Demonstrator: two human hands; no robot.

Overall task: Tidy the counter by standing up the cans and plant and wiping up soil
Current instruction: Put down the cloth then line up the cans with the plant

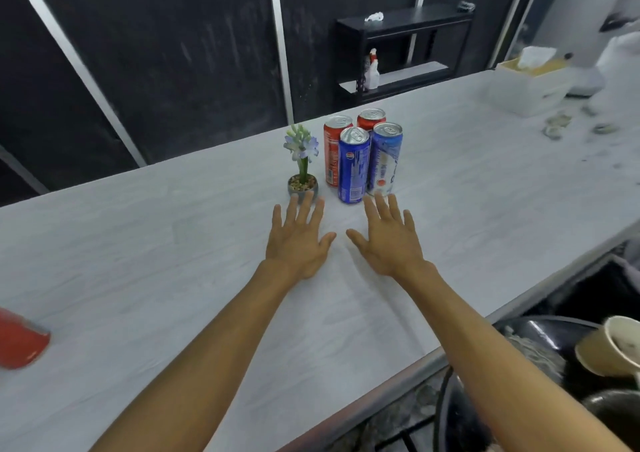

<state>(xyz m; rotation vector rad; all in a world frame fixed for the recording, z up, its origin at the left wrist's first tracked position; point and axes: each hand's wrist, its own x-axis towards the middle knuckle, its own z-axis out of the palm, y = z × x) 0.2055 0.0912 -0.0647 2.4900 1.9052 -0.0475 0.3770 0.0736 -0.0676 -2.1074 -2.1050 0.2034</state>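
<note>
Four slim aluminium drink cans stand upright in a tight cluster near the far edge of the pale grey counter [173,244] — a red can [334,154], a second red can [370,119] behind it, a dark blue can [353,167] and a pale blue-and-white can [386,157] in front. Just left of them I see the lilac-flowered potted plant [302,171], upright in its small grey bowl. My left hand [298,240] and right hand [388,240] lie flat on the counter, fingers spread wide, holding nothing — left fingertips just short of the pot, right fingertips at the pale can's base. A blurred red object [20,339] sits at the counter's left edge.
</note>
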